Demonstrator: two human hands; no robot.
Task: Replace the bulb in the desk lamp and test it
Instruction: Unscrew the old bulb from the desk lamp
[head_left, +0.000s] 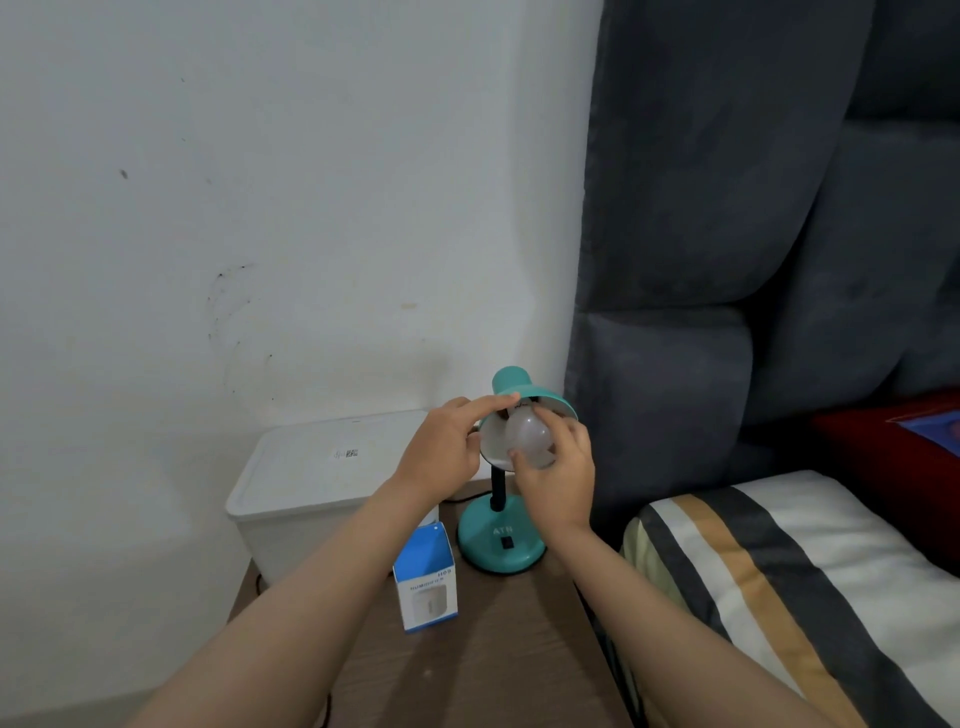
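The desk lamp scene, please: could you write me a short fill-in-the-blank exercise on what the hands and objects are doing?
1. The right hand grips the white ____ inside the lamp shade.
2. The left hand steadies the shade by its ____.
3. The lamp base is coloured ____.
4. The blue and white box stands to the ____ of the base.

Missing words: bulb; rim; teal; left

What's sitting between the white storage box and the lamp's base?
In the head view, a small blue-and-white carton stands on the wooden table between the white box and lamp base.
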